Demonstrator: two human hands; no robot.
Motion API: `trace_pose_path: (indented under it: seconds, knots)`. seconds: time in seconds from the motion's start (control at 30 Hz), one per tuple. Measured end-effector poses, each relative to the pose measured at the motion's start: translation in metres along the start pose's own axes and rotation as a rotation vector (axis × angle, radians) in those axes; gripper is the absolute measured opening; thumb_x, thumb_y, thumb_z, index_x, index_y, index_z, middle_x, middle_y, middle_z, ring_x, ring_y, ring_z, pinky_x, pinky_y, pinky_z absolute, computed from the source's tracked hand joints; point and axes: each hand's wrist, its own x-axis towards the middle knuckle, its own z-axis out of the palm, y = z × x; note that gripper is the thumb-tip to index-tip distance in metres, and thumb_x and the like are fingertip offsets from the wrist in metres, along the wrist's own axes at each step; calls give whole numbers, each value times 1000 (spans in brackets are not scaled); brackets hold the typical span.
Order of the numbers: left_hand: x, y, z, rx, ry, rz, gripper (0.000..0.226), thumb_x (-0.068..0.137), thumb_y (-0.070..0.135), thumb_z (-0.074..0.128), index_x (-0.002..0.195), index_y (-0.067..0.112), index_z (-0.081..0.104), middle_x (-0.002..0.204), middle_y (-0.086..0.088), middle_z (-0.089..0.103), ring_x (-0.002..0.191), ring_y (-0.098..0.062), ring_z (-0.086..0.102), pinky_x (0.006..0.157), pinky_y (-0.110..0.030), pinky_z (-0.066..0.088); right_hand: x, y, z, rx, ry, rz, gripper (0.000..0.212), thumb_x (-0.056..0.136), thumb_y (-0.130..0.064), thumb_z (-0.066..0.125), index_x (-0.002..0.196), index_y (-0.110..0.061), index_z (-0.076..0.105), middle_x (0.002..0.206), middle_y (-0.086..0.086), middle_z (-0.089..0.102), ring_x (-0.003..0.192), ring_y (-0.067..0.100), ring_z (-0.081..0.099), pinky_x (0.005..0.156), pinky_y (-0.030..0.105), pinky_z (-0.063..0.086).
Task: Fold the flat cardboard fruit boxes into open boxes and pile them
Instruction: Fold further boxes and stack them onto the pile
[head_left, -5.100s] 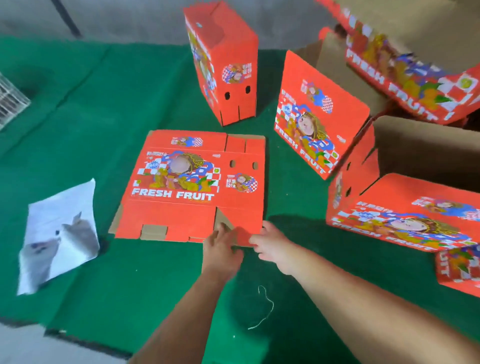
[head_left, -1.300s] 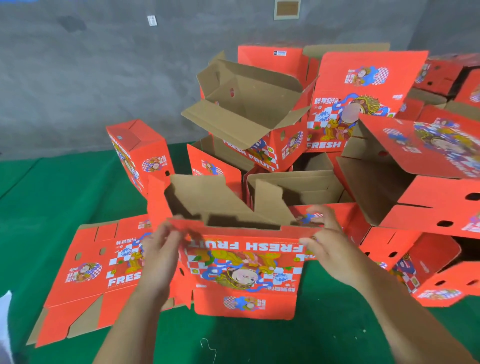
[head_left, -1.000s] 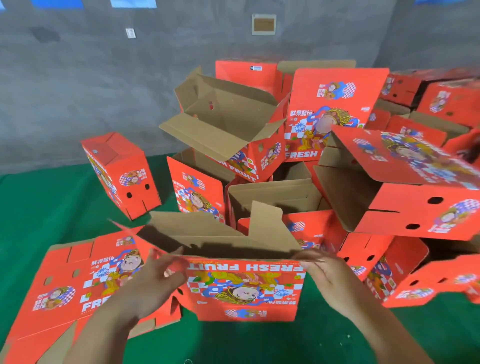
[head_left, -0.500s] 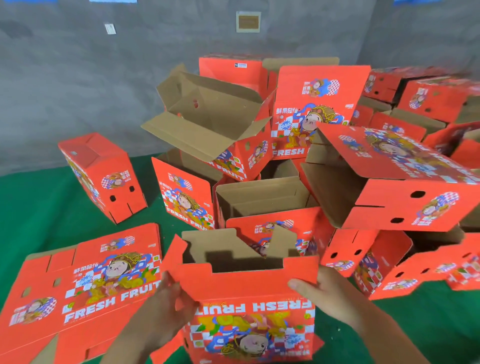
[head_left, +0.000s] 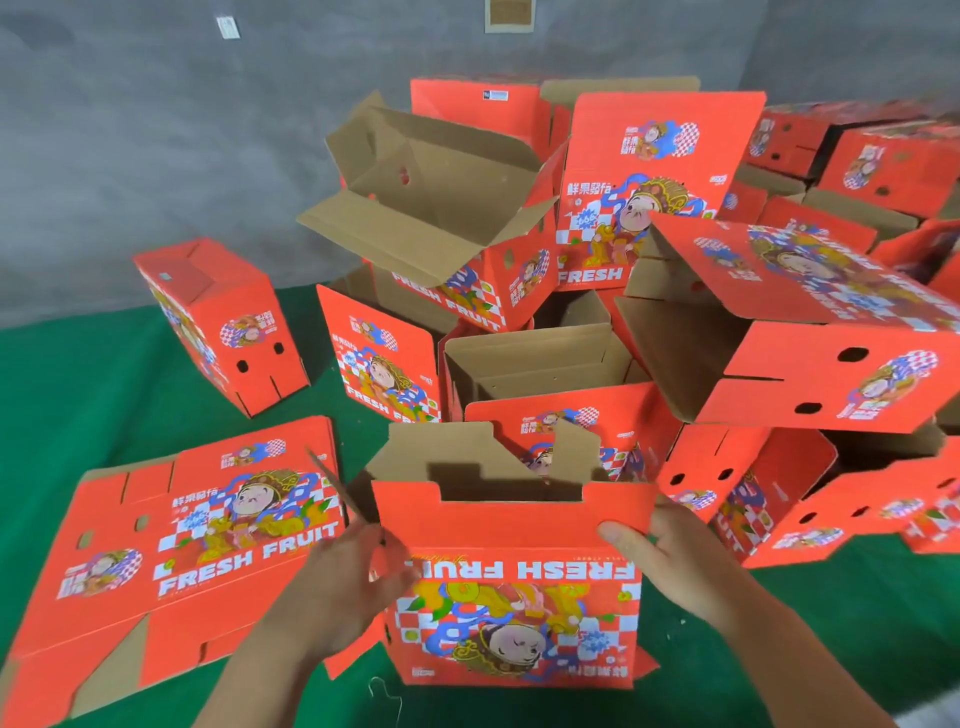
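Green matting (head_left: 93, 395) lay under the pile (head_left: 675, 322) — both hands, left (head_left: 343, 577) and right (head_left: 670, 551), gripped the upside-down box's (head_left: 514, 587) sides, seemingly to square it for folding its flaps.

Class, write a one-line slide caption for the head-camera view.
Both hands, left and right, fold an upside-down fruit box before the pile of boxes.

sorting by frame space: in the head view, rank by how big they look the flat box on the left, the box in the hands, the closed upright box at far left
1. flat box
2. box in the hands, not far behind
3. closed upright box, though it stands farther from the camera
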Motion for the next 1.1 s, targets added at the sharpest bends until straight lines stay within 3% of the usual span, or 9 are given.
trace_pose_path:
  seconds: [0.2,0.33,0.43,0.57,0.7,0.83,0.93,1.0,1.1]
  knots:
    - [-6,-3,21,-92,-4,-144,51,88,76,53,89,28,67,87,10,73,83,-4,68,76,-30,54,-10,11,14,98,-137,57,53,85,-88,40,125,-58,56,116,-29,69,108,-8,64,96,30,51]
    - [-11,-1,35,-207,298,-288,74,92,81,27,80,21,69,66,8,69,71,-15,68,64,-31,51,-7,7,30,296,37,150,60,90,-82,42,110,-33,71,101,-2,76,97,15,73,95,45,55]
    - [-13,-7,45,-225,469,-246,39,100,58,46,117,29,66,73,19,66,76,-21,70,64,-39,53,-6,-5,40,387,136,162,21,98,-57,57,116,-51,67,112,-28,71,109,-7,64,94,18,49]
    - [-13,-6,54,-250,534,-215,49,101,26,61,148,34,50,66,21,66,60,5,61,54,-22,48,-6,-12,43,397,169,114,50,99,-23,68,136,-47,46,142,-40,41,134,-18,37,103,6,30]
    - [-18,-4,54,-397,521,-132,68,100,5,58,150,46,37,87,58,54,79,22,61,54,-3,42,-8,-16,43,291,144,50,48,96,-27,70,138,-44,53,146,-29,47,136,-13,39,113,23,35]
    - [-23,-7,56,-490,545,-48,66,101,0,53,149,45,44,92,31,71,65,1,66,53,-7,43,-1,-21,39,214,298,38,36,93,-27,73,127,-36,65,140,-9,54,134,2,47,113,28,38]
    - [-24,-11,58,-629,529,26,61,104,2,51,148,45,49,94,18,75,57,-11,68,59,-19,54,5,-25,32,137,356,1,36,93,-26,73,127,-33,67,137,-8,44,134,-2,41,106,5,28]
    - [-24,-14,59,-685,539,69,52,104,6,52,146,37,55,108,24,74,65,-4,70,63,-18,56,8,-26,27,93,373,-25,37,92,-28,73,128,-34,66,129,-17,38,128,-17,37,99,-1,24]
    - [-21,-16,58,-702,548,60,49,97,15,48,140,34,60,111,28,72,80,15,67,73,-3,48,11,-27,25,-3,391,-52,44,91,-32,75,133,-32,64,129,-15,36,127,0,44,100,17,34]
